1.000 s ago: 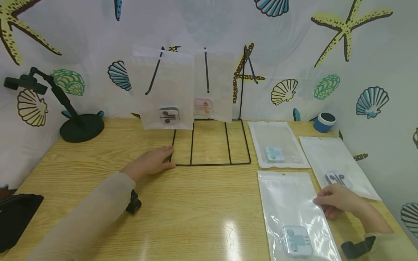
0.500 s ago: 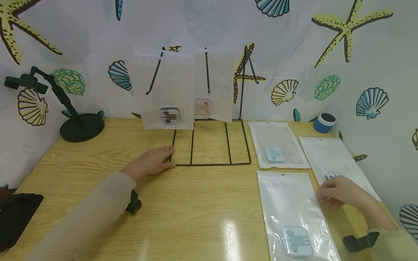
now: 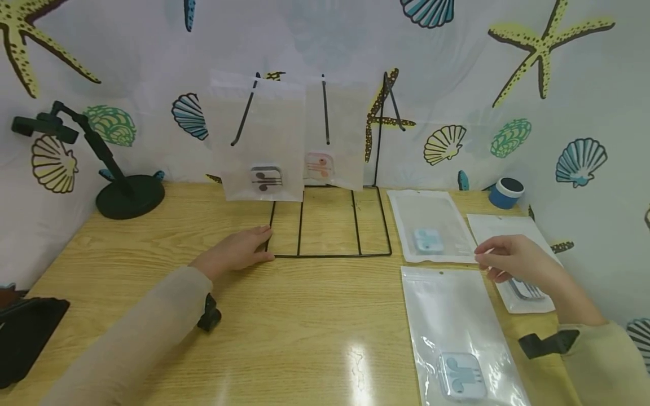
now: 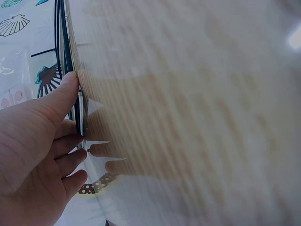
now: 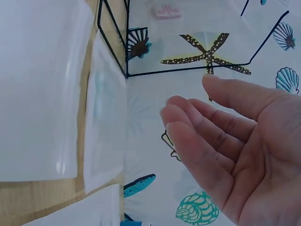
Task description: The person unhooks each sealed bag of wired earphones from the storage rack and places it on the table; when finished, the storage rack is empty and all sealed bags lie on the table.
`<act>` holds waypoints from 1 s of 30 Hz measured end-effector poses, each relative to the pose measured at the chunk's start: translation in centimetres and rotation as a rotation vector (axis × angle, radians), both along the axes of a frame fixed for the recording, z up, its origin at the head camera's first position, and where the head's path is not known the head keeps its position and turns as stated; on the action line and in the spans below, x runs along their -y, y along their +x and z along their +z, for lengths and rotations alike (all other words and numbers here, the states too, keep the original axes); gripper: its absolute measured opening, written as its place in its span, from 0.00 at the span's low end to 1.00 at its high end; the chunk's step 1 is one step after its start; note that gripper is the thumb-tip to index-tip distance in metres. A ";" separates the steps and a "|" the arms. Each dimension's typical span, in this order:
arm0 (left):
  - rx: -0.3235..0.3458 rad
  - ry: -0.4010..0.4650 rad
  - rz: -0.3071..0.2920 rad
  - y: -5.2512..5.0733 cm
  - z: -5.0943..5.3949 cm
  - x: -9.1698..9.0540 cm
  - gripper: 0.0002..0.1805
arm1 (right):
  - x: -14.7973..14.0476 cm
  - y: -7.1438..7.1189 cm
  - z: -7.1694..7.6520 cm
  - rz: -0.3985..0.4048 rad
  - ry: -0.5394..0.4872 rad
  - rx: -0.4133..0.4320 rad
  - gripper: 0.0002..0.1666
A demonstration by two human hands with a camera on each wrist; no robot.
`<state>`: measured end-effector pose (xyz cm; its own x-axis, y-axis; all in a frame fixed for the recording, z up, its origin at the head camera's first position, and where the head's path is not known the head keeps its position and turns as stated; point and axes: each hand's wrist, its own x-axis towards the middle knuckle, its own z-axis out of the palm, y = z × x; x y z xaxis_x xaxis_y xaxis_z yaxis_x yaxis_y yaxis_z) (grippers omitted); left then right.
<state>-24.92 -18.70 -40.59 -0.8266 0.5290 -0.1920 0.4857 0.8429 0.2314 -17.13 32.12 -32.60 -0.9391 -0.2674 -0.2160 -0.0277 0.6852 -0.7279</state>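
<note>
Your left hand point(image 3: 236, 251) rests at the near left corner of the black wire rack point(image 3: 330, 256), its grip narrow, thumb and fingers pinching the base wire. Your right hand point(image 3: 523, 262) hangs over the right-hand pouch point(image 3: 500, 225) on the bench point(image 3: 284, 332); its grip is fairly wide, fingers bent and the thumb apart from them, and it holds nothing. That pouch is partly hidden by your hand, with an earphone case point(image 3: 528, 290) showing below your fingers. To its left lies the far pouch point(image 3: 424, 211), a pale blue case point(image 3: 429, 241) inside; in the head view its near right corner lines up with your fingertips. The near pouch point(image 3: 447, 313), glossy, lies in front of that one and runs out of the bottom of the head view; it has a similar blue case point(image 3: 463, 375) in it. On the rack, the left hanging pouch point(image 3: 276, 127) holds a dark-marked case point(image 3: 266, 179) and the right hanging pouch point(image 3: 350, 129) a pinkish case point(image 3: 320, 165), each on its prong; a third prong point(image 3: 396, 107) stands to their right. A black stand point(image 3: 127, 198) is at the back left of the bench, a blue jar point(image 3: 505, 193) at the back right.
</note>
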 end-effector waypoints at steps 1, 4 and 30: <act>0.000 0.000 0.000 0.0 0.0 0.0 0.38 | 0.3 -0.2 0.3 0.006 0.002 -0.019 0.20; -0.008 -0.002 -0.002 -0.1 -0.1 0.0 0.38 | 1.2 -0.7 1.2 0.019 0.019 -0.074 0.19; -0.031 0.003 -0.018 0.2 0.0 0.1 0.38 | 12.0 -10.1 5.1 -0.058 -0.079 -0.340 0.17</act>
<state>-24.77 -18.77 -40.57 -0.8224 0.5445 -0.1650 0.5078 0.8332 0.2188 -27.25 20.11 -27.48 -0.9677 -0.2153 0.1311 -0.2407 0.6344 -0.7346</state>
